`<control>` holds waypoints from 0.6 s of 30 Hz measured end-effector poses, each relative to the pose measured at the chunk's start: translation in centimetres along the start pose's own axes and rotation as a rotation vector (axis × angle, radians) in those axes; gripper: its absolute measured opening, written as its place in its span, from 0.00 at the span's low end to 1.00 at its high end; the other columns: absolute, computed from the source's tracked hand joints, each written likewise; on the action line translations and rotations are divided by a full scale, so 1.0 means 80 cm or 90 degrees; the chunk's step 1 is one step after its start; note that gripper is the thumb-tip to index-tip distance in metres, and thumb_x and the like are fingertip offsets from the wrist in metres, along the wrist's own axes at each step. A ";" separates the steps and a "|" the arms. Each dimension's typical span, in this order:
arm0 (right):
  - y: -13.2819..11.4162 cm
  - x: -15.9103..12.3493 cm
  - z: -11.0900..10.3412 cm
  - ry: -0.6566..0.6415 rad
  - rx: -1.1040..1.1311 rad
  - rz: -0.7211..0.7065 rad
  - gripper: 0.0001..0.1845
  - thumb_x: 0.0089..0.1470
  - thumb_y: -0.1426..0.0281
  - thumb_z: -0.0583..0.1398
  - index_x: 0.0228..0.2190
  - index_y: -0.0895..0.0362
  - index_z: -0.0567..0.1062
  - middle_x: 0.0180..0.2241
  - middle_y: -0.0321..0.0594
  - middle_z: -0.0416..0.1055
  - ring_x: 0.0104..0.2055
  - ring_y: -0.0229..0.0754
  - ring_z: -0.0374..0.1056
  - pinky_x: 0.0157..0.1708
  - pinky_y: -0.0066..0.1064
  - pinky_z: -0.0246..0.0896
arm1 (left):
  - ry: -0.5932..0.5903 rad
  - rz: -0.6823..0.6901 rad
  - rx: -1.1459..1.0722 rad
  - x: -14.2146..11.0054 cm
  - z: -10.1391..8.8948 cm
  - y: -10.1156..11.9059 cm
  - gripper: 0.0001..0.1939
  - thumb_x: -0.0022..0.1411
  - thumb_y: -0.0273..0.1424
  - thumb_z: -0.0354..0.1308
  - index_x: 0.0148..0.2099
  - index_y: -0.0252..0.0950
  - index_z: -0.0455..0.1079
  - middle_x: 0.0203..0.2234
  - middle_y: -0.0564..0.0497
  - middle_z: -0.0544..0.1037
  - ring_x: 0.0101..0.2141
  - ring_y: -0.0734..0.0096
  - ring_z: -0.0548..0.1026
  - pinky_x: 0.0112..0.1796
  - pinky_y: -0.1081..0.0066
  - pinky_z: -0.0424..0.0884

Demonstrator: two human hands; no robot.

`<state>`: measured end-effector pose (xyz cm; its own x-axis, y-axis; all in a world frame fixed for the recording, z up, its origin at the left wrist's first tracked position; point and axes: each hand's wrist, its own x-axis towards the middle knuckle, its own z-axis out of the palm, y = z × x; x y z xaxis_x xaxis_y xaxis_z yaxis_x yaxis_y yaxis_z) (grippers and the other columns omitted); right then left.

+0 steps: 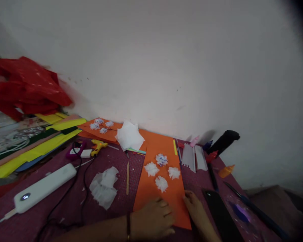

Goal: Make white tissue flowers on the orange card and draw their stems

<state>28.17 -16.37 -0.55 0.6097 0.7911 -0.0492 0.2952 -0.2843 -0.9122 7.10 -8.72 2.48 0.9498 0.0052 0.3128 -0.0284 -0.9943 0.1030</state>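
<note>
An orange sheet of paper [151, 191] lies on the table before me. On it sit several ruffled white paper flowers [161, 184]; the topmost flower [162, 159] is speckled with blue-purple. My left hand [153, 220] rests over the sheet's lower part, palm down, its fingers loosely apart and pointing right. At the sheet's right edge, my right hand [195, 208] touches the paper with its fingertips, holding nothing I can make out. Crumpled white tissue paper [104, 188] lies to the left, beside a wooden stick [127, 178].
A yellow glue gun [98, 147] and a white power bank [45, 189] with cables lie left. Behind stand another orange sheet with flowers [103, 130] and white tissue sheets [129, 135]. A black phone [221, 215], glue tubes [226, 171] and scissors-like blue tool [255, 208] are right.
</note>
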 end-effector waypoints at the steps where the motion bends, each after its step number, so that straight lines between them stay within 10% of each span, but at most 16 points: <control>1: 0.001 0.000 -0.002 0.004 -0.015 -0.001 0.14 0.40 0.62 0.57 0.29 0.57 0.74 0.31 0.46 0.76 0.34 0.48 0.72 0.34 0.35 0.66 | -0.007 -0.007 -0.015 0.003 0.005 -0.004 0.17 0.61 0.44 0.52 0.42 0.34 0.67 0.35 0.50 0.74 0.40 0.67 0.68 0.42 0.67 0.62; 18: -0.001 -0.009 0.012 0.079 -0.030 0.054 0.16 0.42 0.61 0.57 0.32 0.57 0.74 0.34 0.46 0.77 0.37 0.50 0.73 0.35 0.34 0.68 | -0.030 0.055 -0.081 0.006 0.053 -0.033 0.13 0.61 0.38 0.54 0.38 0.32 0.68 0.37 0.48 0.73 0.42 0.66 0.67 0.46 0.68 0.61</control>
<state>27.00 -16.43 -0.79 0.7190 0.6912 -0.0719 0.2714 -0.3746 -0.8866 8.93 -6.56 -1.61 0.9555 -0.0880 0.2817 -0.1475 -0.9691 0.1976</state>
